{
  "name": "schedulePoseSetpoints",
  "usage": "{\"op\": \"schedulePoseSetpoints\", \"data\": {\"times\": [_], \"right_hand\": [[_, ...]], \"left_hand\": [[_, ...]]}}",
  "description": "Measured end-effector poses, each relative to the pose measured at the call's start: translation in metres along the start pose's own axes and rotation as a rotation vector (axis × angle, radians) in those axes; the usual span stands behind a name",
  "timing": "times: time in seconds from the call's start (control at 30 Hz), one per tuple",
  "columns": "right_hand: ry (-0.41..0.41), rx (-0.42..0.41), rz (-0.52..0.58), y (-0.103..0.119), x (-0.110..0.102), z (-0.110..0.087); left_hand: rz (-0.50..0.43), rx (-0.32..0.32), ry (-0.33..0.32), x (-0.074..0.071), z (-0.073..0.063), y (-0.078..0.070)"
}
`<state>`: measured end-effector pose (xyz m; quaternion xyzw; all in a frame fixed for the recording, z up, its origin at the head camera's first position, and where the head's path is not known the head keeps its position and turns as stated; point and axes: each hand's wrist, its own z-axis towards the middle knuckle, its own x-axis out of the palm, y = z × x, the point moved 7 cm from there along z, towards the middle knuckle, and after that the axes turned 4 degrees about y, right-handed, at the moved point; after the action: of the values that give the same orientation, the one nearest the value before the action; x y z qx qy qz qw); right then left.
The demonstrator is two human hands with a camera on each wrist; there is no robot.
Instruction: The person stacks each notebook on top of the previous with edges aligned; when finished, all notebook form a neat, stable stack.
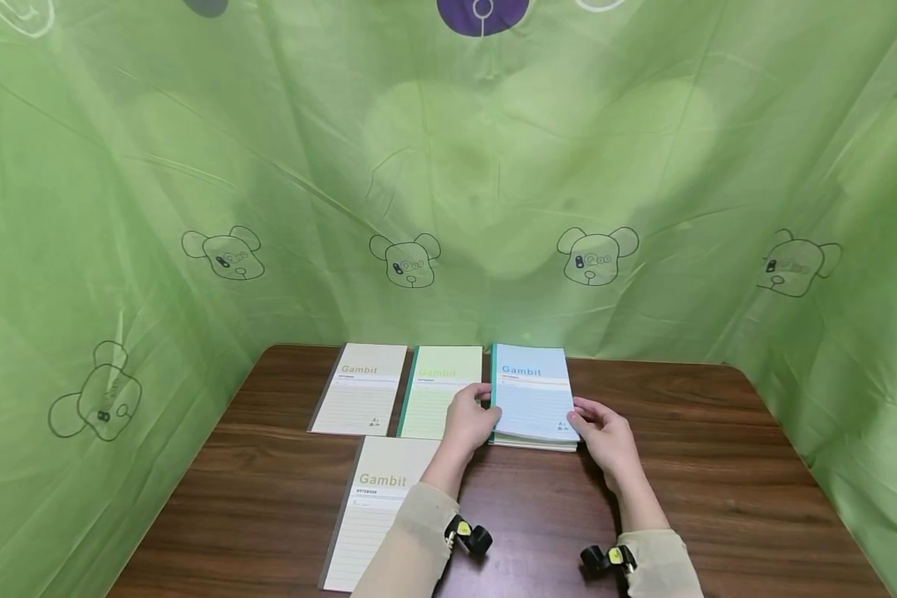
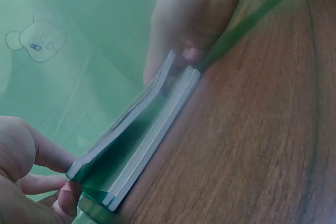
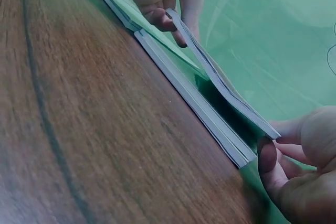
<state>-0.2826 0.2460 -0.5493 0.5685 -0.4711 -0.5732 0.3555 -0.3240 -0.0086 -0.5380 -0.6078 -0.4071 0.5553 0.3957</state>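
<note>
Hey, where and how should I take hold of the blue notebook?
The blue notebook is probably best pinched at its near corners, coming from both sides: left grip at the green spine, right grip at the opposite edge. It's thin and flat, and its near edge is raised off the stack, leaving a gap underneath.

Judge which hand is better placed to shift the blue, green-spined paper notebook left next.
Probably the left hand: it pinches a spine corner of the blue notebook, beside the pale green paper notebook. The right hand pinches the other near corner, farther right.
</note>
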Motion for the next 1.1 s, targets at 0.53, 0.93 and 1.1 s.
{"op": "schedulePoseSetpoints", "data": {"times": [0.53,0.93,1.1], "right_hand": [[-0.003,-0.018,-0.040,-0.0066,0.0001,0.0012],[0.015,-0.040,-0.085,-0.0010,0.0008,-0.0003],[0.022,-0.039,-0.101,-0.0005,0.0009,-0.0011]], "left_hand": [[0.205,0.073,-0.034,0.0024,-0.0022,-0.0022],[0.273,0.074,-0.029,0.0026,-0.0050,-0.0067],[0.298,0.075,-0.029,0.0034,-0.0053,-0.0080]]}}
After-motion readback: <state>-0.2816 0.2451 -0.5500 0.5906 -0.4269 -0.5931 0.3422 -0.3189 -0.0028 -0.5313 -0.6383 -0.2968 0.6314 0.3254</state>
